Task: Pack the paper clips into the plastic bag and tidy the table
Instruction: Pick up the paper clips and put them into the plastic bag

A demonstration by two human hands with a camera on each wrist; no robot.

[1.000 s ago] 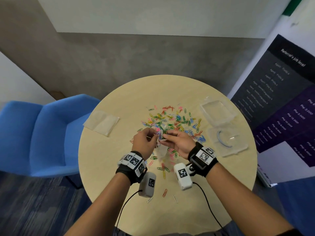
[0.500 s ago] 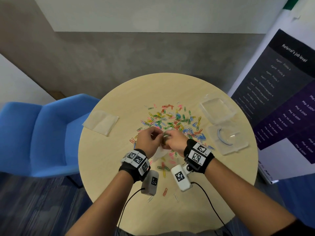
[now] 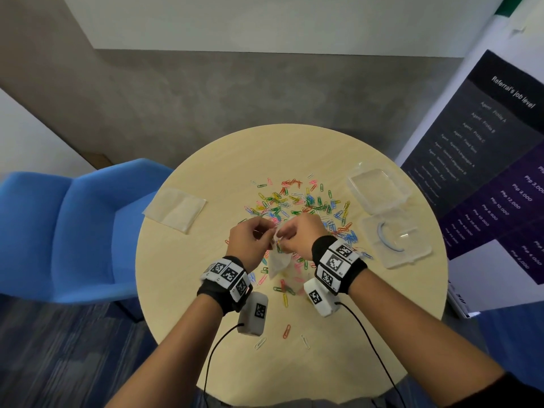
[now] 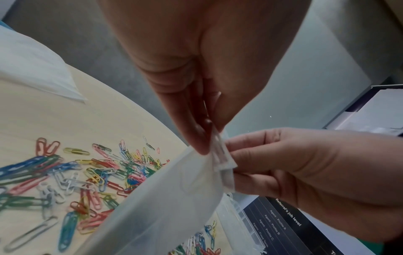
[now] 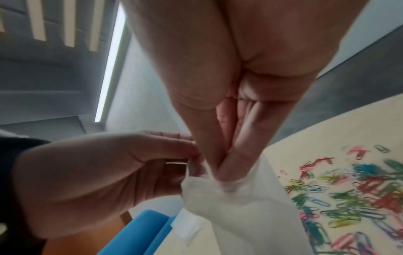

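A small clear plastic bag [image 3: 278,262] hangs above the round table [image 3: 206,313], held at its top edge by both hands. My left hand [image 3: 253,240] pinches the bag's [image 4: 165,198] rim between thumb and fingers. My right hand [image 3: 297,235] pinches the same rim of the bag [image 5: 235,203] from the other side, knuckles close to the left hand. Many coloured paper clips [image 3: 297,201] lie scattered on the table beyond and under the hands, seen also as paper clips [image 4: 72,174] and paper clips [image 5: 353,191] in the wrist views. Whether any clips are inside the bag cannot be told.
A stack of flat clear bags [image 3: 175,209] lies at the table's left. An open clear plastic box [image 3: 394,237] with its lid [image 3: 375,187] sits at the right. A blue chair [image 3: 73,228] stands left of the table; a printed banner [image 3: 494,172] stands right. Stray clips [image 3: 287,331] lie near the front.
Both hands have drawn closer together and nearer to me, lifting the bag's top edge between them. The head view has tilted slightly.
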